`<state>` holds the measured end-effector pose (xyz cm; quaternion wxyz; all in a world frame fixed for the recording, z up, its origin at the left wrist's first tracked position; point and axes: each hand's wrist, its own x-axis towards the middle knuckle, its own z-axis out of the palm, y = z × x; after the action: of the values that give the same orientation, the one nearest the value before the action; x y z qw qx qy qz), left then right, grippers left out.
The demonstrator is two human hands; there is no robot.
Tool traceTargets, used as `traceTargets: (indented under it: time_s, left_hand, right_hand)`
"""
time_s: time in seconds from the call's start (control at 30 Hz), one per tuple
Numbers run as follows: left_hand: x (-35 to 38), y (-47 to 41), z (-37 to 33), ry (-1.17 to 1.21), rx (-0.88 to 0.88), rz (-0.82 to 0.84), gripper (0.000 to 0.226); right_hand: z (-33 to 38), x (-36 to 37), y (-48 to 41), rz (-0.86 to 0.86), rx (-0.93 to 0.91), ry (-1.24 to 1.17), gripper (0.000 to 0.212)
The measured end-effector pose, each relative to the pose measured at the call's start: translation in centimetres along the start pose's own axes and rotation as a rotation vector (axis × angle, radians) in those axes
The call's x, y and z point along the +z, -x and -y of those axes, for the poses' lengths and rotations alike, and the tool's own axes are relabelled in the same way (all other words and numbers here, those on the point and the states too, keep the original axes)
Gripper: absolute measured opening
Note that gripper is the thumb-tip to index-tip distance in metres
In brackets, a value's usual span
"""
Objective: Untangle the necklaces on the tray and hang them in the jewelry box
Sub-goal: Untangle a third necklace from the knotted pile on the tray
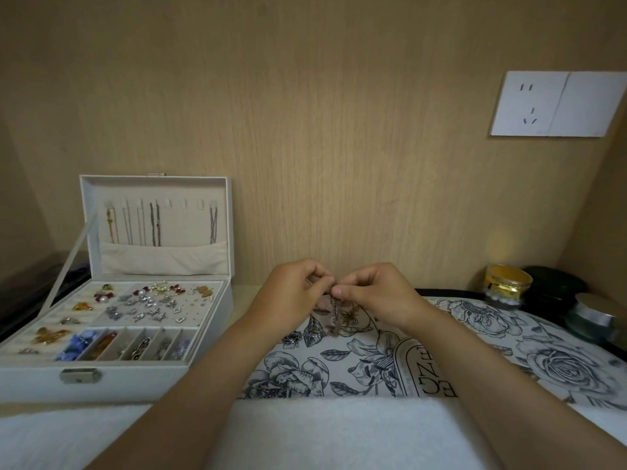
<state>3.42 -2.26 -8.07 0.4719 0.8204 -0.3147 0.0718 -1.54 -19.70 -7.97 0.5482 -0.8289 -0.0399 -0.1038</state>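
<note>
Nearest the camera, a white fluffy towel [322, 432] runs along the bottom edge, and beyond it lies the black-and-white flower-printed tray [492, 347]. Above the far part of that tray the left hand [291, 286] and the right hand [376, 293] meet fingertip to fingertip. Both pinch the top of a bunch of thin metal necklace chains [335, 310]. The bunch hangs almost straight down from the pinch, its long axis upright and its lower end trailing onto the tray, where a dark pendant [292, 338] also lies. How the strands cross inside the pinch is too small to tell. The white jewelry box [135, 378] stands open well to the left of the hands. Its raised lid [152, 180] faces the person, with several chains already hanging and some pale hooks [184, 202] looking free. The left hand is therefore the nearer one. A freed chain would probably have to travel leftward and upward, kept vertical, to reach a hook.
</note>
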Motion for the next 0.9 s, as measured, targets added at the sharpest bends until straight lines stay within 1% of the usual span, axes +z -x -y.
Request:
traceTargets:
  time_s: [0.07, 0.13, 0.23, 0.37, 0.43, 0.5, 0.53, 0.57, 0.7, 0.77, 0.8, 0.83, 0.9]
  left_hand:
    - [-0.17, 0.02, 0.16, -0.162, 0.089, 0.011, 0.008]
    - [-0.23, 0.04, 0.08, -0.259, 0.131, 0.030, 0.010]
    - [-0.36, -0.01, -0.03, -0.303, 0.151, 0.052, 0.010]
    - [-0.57, 0.01, -0.25, -0.575, 0.241, 0.048, 0.009]
    - [-0.57, 0.17, -0.45, -0.623, 0.226, 0.086, 0.004]
    - [-0.31, 0.32, -0.40, -0.617, 0.177, 0.142, 0.005]
    - [-0.15, 0.33, -0.27, -0.572, 0.130, 0.160, 0.007]
    - [-0.09, 0.21, -0.21, -0.467, 0.063, 0.170, 0.008]
    - [-0.11, -0.56, -0.31, 0.094, -0.229, 0.176, 0.017]
    - [-0.01, -0.53, -0.09, 0.382, -0.370, 0.232, 0.016]
    - [0.08, -0.37, -0.01, 0.498, -0.403, 0.254, 0.016]
    - [0.20, -0.25, 0.16, 0.552, -0.413, 0.260, 0.016]
    - [0.19, -0.13, 0.32, 0.540, -0.408, 0.251, 0.025]
  right_hand:
    - [-0.05, 0.17, -0.05, -0.022, 0.003, -0.015, 0.006]
    - [-0.13, 0.28, -0.16, -0.051, 0.015, -0.038, 0.008]
    - [-0.05, 0.16, -0.10, -0.051, 0.011, -0.057, 0.006]
    - [0.15, -0.15, 0.08, -0.024, -0.018, -0.065, 0.001]
    - [0.14, -0.10, 0.05, -0.022, -0.028, -0.003, 0.005]
    - [-0.05, 0.23, -0.06, 0.011, -0.023, 0.082, 0.010]
    - [-0.11, 0.44, -0.09, 0.037, -0.012, 0.097, 0.013]
    - [-0.18, 0.61, -0.10, 0.064, 0.001, 0.099, 0.016]
    - [0.28, 0.66, 0.21, 0.167, 0.024, 0.206, 0.023]
    - [0.54, 0.56, 0.29, 0.219, 0.028, 0.245, 0.025]
    - [0.52, 0.50, 0.22, 0.229, 0.028, 0.251, 0.026]
    - [0.48, 0.47, 0.17, 0.229, 0.026, 0.239, 0.027]
    - [0.40, 0.52, 0.18, 0.211, 0.033, 0.142, 0.029]
